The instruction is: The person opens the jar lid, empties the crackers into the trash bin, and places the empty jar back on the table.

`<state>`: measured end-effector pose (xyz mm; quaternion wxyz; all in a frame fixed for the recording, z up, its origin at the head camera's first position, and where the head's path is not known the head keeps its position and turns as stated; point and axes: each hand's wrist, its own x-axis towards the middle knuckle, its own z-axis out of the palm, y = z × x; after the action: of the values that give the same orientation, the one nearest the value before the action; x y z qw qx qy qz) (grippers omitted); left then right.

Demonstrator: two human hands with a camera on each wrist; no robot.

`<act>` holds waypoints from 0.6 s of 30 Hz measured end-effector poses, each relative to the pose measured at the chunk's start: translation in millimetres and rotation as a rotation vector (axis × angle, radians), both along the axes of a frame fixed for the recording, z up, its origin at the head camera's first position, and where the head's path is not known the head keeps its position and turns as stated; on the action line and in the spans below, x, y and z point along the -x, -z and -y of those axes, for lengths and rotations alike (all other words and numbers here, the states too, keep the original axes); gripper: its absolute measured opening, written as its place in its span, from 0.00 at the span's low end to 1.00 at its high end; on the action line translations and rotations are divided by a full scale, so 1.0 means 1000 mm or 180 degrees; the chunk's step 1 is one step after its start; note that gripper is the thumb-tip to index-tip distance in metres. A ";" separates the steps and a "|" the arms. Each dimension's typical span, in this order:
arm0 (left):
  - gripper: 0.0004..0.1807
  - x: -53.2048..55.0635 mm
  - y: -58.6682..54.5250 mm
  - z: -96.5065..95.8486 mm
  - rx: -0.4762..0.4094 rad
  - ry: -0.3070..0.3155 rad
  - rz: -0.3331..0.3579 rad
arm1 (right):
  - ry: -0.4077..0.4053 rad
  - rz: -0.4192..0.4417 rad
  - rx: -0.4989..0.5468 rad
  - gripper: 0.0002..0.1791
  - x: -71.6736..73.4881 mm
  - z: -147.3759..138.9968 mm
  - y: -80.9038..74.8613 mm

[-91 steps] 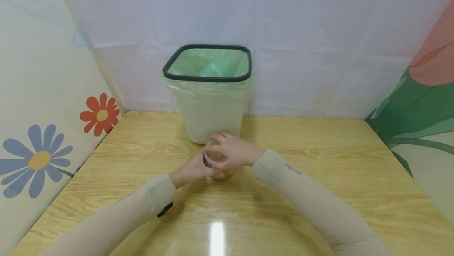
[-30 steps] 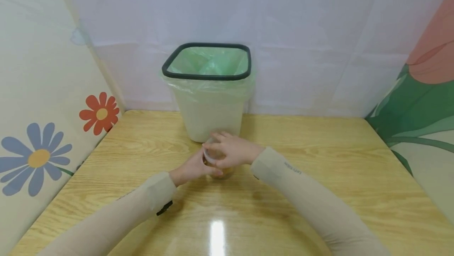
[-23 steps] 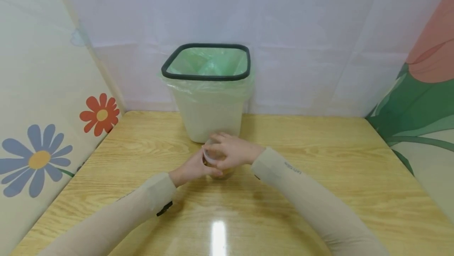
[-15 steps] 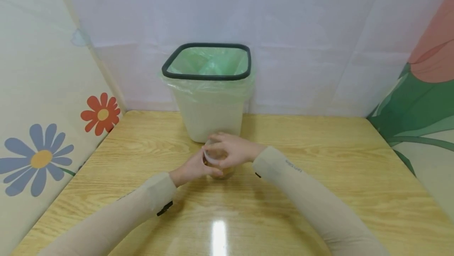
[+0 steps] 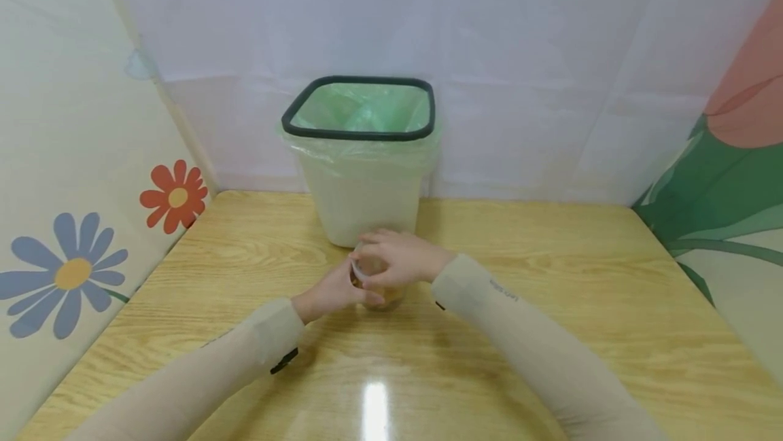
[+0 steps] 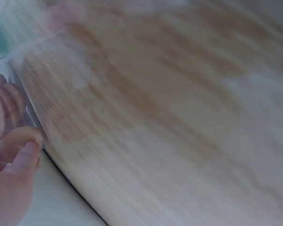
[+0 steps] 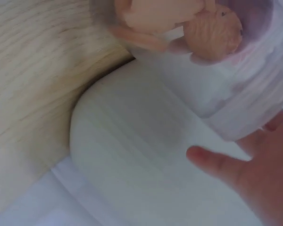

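Observation:
A clear plastic jar (image 5: 394, 300) stands on the table in the middle of the head view, largely covered by the hands. Round brown biscuits (image 7: 212, 35) show through its wall in the right wrist view. My left hand (image 5: 335, 290) grips the jar's side, its thumb across the near face. From above, my right hand (image 5: 400, 259) holds the jar's whitish, see-through lid (image 7: 247, 110), thumb on the near side and fingers at the far side. In the left wrist view, fingertips (image 6: 26, 157) press against the jar with biscuits behind the plastic.
Right behind the jar stands a white bin (image 5: 367, 186) with a black rim and a green liner bag. The wood-grain table (image 5: 538, 278) reaches a white cloth wall (image 5: 520, 87) at the back. Floral panels flank both sides.
The right hand's thumb and fingers have shifted slightly left round the lid, with a small turn of the wrist. The left hand and the jar stay in place.

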<state>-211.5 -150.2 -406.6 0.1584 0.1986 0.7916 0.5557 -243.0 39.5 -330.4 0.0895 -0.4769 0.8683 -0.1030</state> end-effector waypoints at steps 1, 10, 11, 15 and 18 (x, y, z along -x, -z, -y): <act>0.54 0.000 0.000 0.000 0.0014 -0.0004 -0.0007 | 0.0035 -0.0030 -0.0022 0.29 -0.001 0.000 0.000; 0.50 -0.002 -0.001 0.001 0.0093 -0.0081 0.0012 | 0.0159 -0.0212 -0.0087 0.28 -0.005 0.003 0.001; 0.50 -0.002 -0.001 0.001 0.0114 -0.0094 0.0013 | 0.0138 -0.0190 -0.0048 0.27 -0.004 0.003 0.001; 0.49 -0.001 0.000 0.002 0.0131 -0.0098 0.0030 | 0.0029 -0.0110 0.0077 0.26 -0.003 0.001 0.002; 0.49 -0.001 0.000 0.001 0.0086 -0.0047 0.0024 | -0.0023 -0.0094 0.0128 0.25 -0.002 -0.001 0.005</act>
<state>-210.0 -151.0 -406.4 0.1599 0.1885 0.7999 0.5468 -241.1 40.6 -334.9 0.0674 -0.4831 0.8656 -0.1131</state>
